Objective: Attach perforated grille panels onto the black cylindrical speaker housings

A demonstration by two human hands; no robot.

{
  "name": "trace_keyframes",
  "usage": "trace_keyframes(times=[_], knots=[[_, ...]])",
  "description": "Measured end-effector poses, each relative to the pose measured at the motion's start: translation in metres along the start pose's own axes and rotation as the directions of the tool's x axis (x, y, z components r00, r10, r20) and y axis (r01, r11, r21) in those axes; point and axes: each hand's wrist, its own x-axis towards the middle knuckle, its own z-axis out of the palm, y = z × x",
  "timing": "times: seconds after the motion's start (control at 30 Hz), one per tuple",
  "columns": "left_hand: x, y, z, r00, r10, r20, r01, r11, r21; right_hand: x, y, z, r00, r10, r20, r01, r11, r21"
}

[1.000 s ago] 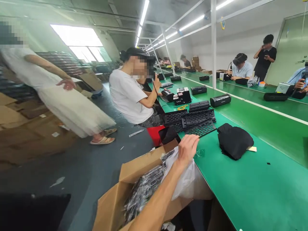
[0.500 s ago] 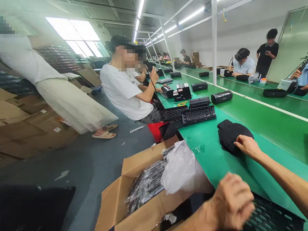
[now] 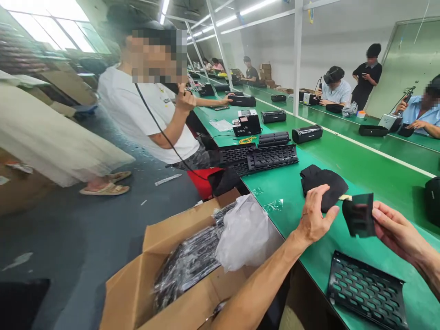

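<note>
My right hand (image 3: pixel 395 229) pinches the edge of a thin, dark, see-through piece of mesh cloth (image 3: pixel 357 217), raised above the green bench. My left hand (image 3: pixel 314 215) reaches across the bench with thumb and fingers apart, at the near side of a pile of black cloth pieces (image 3: pixel 332 183). Whether its fingertips touch the pile I cannot tell. A small pale yellow strip (image 3: pixel 344 197) shows between the pile and the held piece. Nearer me, below the right hand, a black panel with rows of slots (image 3: pixel 367 288) lies on the bench.
An open cardboard box (image 3: pixel 127 279) with plastic-wrapped parts and a white bag (image 3: pixel 240 233) stands left of the bench edge. Slotted panels (image 3: pixel 271 158) and black cylindrical housings (image 3: pixel 307 134) lie farther along. A co-worker in a white shirt (image 3: pixel 137 119) sits on the left.
My right hand has lifted a mesh piece off the pile and brought it nearer. My left hand has moved forward from above the slotted panel to the pile, its fingers now spread.
</note>
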Motion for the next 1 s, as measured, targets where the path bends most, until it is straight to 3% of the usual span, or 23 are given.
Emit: trace_keyframes(times=[0.07,0.17,0.23,0.3,0.37,0.4,0.5,0.57,0.67,0.73,0.77,0.83,0.93,1.0], knots=[[-0.001,0.012,0.010,0.977,-0.082,0.198,0.126,0.968,-0.217,-0.031,0.011,0.001,0.992,0.128,0.014,-0.127,0.951,0.282],[-0.006,0.024,0.027,0.822,-0.156,0.549,0.402,0.840,-0.363,-0.067,0.030,0.005,0.970,0.242,0.017,-0.218,0.840,0.498],[-0.011,0.031,0.036,0.754,-0.202,0.625,0.505,0.786,-0.356,-0.083,0.035,0.007,0.958,0.287,0.014,-0.243,0.783,0.573],[-0.014,0.040,0.039,0.751,-0.234,0.618,0.513,0.796,-0.321,-0.095,0.034,0.007,0.938,0.343,0.042,-0.293,0.724,0.625],[-0.014,0.051,0.038,0.742,-0.224,0.632,0.456,0.859,-0.232,-0.104,0.030,0.007,0.912,0.403,0.076,-0.366,0.716,0.594],[-0.013,0.057,0.037,0.723,-0.206,0.659,0.409,0.897,-0.169,-0.108,0.029,0.006,0.901,0.427,0.074,-0.399,0.752,0.525],[-0.008,0.073,0.036,0.649,-0.156,0.744,0.166,0.984,0.061,-0.114,0.034,0.007,0.907,0.421,-0.025,-0.419,0.906,0.054],[-0.009,0.080,0.040,0.604,-0.165,0.779,-0.036,0.971,0.234,-0.117,0.043,0.007,0.921,0.381,-0.076,-0.387,0.883,-0.267],[-0.021,0.084,0.045,0.556,-0.242,0.795,-0.266,0.854,0.446,-0.121,0.055,0.005,0.927,0.347,-0.143,-0.371,0.788,-0.491],[-0.031,0.081,0.044,0.560,-0.245,0.791,-0.362,0.787,0.500,-0.125,0.057,0.000,0.926,0.329,-0.185,-0.374,0.735,-0.565],[-0.036,0.079,0.041,0.582,-0.218,0.784,-0.393,0.768,0.505,-0.128,0.057,-0.002,0.925,0.326,-0.195,-0.376,0.710,-0.595],[-0.043,0.070,0.031,0.665,-0.142,0.734,-0.396,0.765,0.507,-0.132,0.057,-0.008,0.918,0.336,-0.209,-0.390,0.677,-0.625],[-0.045,0.050,0.013,0.774,-0.156,0.614,-0.251,0.815,0.523,-0.133,0.062,-0.015,0.929,0.253,-0.271,-0.370,0.670,-0.643],[-0.046,0.037,0.005,0.777,-0.241,0.581,-0.136,0.837,0.530,-0.128,0.070,-0.016,0.943,0.139,-0.303,-0.313,0.682,-0.661]])
